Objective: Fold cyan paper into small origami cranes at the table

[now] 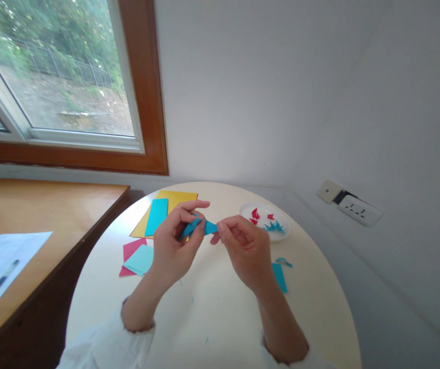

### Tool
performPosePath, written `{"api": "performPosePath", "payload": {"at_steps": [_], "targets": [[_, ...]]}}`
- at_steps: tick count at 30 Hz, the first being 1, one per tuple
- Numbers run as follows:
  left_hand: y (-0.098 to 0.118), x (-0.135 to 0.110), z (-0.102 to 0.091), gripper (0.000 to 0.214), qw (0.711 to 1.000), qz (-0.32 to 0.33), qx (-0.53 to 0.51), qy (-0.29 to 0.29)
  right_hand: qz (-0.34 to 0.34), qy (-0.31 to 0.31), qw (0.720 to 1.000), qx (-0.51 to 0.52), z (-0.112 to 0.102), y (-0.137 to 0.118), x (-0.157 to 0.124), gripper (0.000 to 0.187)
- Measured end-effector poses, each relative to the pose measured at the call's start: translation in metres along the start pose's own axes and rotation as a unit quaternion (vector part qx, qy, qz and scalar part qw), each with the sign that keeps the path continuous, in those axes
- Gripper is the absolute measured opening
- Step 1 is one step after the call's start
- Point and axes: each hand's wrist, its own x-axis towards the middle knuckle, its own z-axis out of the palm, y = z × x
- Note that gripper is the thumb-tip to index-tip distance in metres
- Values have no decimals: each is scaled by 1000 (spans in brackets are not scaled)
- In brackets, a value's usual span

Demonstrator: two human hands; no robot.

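Note:
A small piece of folded blue paper is held up above the round table, between my two hands. My left hand grips its wider end between thumb and fingers, with the index finger stretched out over it. At the pointed right end, my right hand pinches the tip with thumb and forefinger. Part of the paper is hidden behind my left fingers. Behind my right hand stands a white plate with small red folded pieces and several blue folded pieces.
The round white table carries yellow sheets, a blue rectangle, pink paper, light blue paper, and at right a blue sheet and curled strip. A wooden desk stands left, walls behind.

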Motion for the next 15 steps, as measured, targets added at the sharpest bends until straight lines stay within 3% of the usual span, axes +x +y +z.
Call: {"api": "performPosePath", "payload": {"at_steps": [5,11,15], "targets": [[0,0,2,20,1000,-3,-10,8,14,-6,999,32,0,-1,0,16],[0,2,-1,20,999,1,-3,34,27,40,998,32,-5,0,2,20],[-1,1,-1,19,1000,12,1,21,42,7,999,31,-5,-1,3,18]]}}
